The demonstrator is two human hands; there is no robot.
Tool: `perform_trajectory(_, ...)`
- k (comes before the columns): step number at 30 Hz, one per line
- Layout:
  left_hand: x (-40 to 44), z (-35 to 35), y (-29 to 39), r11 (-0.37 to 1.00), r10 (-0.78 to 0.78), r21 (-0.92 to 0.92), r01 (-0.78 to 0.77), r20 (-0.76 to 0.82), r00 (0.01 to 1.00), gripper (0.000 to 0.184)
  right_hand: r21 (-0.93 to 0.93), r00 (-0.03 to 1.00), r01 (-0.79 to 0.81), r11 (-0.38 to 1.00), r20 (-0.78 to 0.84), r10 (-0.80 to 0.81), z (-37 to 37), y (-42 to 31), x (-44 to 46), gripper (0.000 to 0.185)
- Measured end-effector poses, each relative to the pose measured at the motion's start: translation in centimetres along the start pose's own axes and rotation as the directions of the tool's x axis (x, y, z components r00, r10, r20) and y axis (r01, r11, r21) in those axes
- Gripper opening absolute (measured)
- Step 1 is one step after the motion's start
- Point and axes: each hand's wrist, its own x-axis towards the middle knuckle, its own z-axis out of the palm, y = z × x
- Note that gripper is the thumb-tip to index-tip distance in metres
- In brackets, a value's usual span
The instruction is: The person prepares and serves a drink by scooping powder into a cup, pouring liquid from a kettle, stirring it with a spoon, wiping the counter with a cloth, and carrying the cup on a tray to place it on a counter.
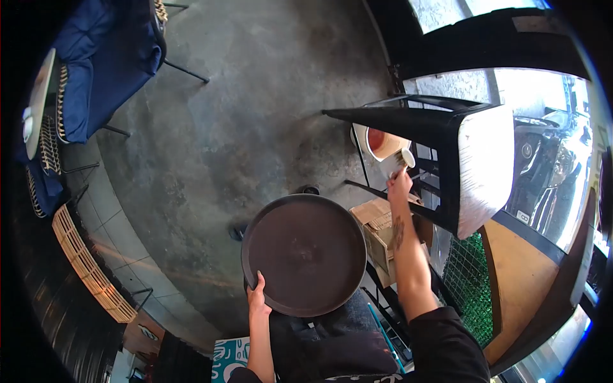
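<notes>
A large round dark brown tray [306,252] is held in front of my body. My left hand [257,298] grips its lower left rim, with the thumb on top. Stretched out to the right, my right hand [400,185] is closed around a small white cup [407,158], beside the black frame of a chair. Just past the cup stands a white bucket [385,144] with something reddish inside.
A black chair with a white seat [486,169] is at the right, by the window. Cardboard boxes [377,220] lie below my right forearm. Blue cushioned seating [108,64] is at upper left, a slatted wooden bench [92,265] at left.
</notes>
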Motion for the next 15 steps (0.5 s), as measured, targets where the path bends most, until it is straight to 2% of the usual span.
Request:
perform_trajectory(2, 0.6, -0.6, -0.4, 0.999, 0.007, -0.051, -0.003, 0.082, 0.997, 0.061, -0.066, 0.988, 0.084, 0.994, 0.134, -0.075, 0.5, -1.5, -5.8, 0.035)
perform_trajectory(3, 0.6, -0.8, -0.5, 0.998, -0.004, -0.06, 0.008, 0.067, 0.998, 0.061, -0.189, 0.975, 0.154, 0.97, 0.19, -0.118, 0.8, -2.5, -8.8, 0.035)
perform_trajectory(5, 0.2, -1.7, -0.2, 0.997, 0.016, -0.07, -0.016, -0.002, 1.0, 0.062, -0.421, 0.938, 0.291, 0.859, 0.304, -0.168, 1.6, -5.0, -15.9, 0.036)
perform_trajectory(6, 0.8, -2.9, -0.5, 0.992, -0.009, -0.128, 0.01, 0.014, 1.0, 0.062, -0.525, 0.912, 0.364, 0.769, 0.368, -0.18, 2.2, -6.4, -19.3, 0.038)
perform_trajectory(8, -0.6, -4.3, 1.1, 0.983, 0.005, -0.185, 0.003, 0.045, 0.999, 0.061, -0.474, 0.828, 0.481, 0.737, 0.521, -0.205, 3.4, -7.8, -24.9, 0.034)
perform_trajectory(10, -1.3, -7.0, 2.3, 0.965, 0.04, -0.26, -0.01, 0.11, 0.993, 0.062, -0.501, 0.784, 0.481, 0.719, 0.613, -0.097, 5.6, -9.9, -32.1, 0.03)
perform_trajectory(12, -2.7, -9.6, 5.1, 0.939, 0.102, -0.342, -0.042, 0.16, 0.982, 0.062, -0.43, 0.643, 0.603, 0.672, 0.761, -0.089, 8.4, -12.1, -39.9, 0.029)
perform_trajectory(14, -5.5, -12.7, 7.8, 0.907, 0.152, -0.417, -0.059, 0.195, 0.969, 0.062, -0.325, 0.474, 0.648, 0.689, 0.88, -0.03, 10.0, -11.3, -45.5, 0.029)
perform_trajectory(15, -6.3, -14.5, 8.8, 0.859, 0.273, -0.501, -0.107, 0.27, 0.923, 0.061, -0.307, 0.418, 0.619, 0.723, 0.908, 0.028, 11.3, -11.8, -49.2, 0.029)
